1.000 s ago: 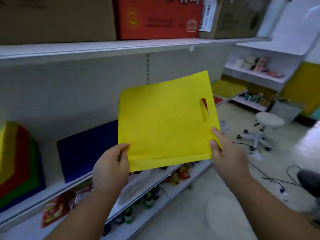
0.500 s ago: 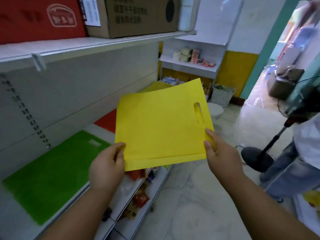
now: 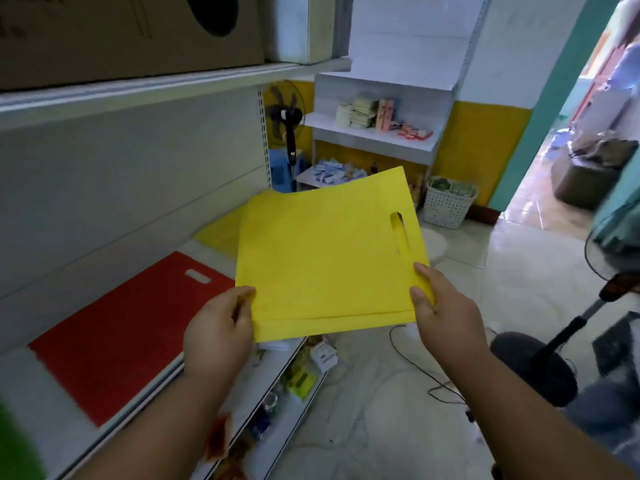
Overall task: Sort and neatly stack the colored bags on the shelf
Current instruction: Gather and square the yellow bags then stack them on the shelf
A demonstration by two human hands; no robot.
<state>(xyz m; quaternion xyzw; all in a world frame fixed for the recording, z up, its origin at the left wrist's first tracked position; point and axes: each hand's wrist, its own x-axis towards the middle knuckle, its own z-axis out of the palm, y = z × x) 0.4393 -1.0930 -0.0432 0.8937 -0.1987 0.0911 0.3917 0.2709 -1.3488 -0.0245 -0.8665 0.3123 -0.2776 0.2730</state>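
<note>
- Shop aisle, tiled floor, white metal shelf (image 3: 138, 386) running along the left side — cardboard boxes on the level above, a fan and small goods rack at the far end.
- Red bag (image 3: 117, 337) lies flat on the shelf, handle slot away from the camera; a sliver of green at the bottom left corner, too blurred to say what.
- Further along, yellow pile (image 3: 220, 233) sits on the same shelf, past the red one and partly hidden behind the held bag.
- Yellow bag (image 3: 325, 258) is up in the air, held roughly flat over the shelf's front edge, cut-out handle on its right side.
- Left hand (image 3: 218, 337) pinches the near left corner, right hand (image 3: 446, 313) pinches the near right corner — both clamped on it, thumbs on top.
- Step, as I read it: carrying a sorted yellow to its colour pile, not yet placed.
- Next move likely needs a reach forward and left, edges squared with the pile below, then both pinches let go.
</note>
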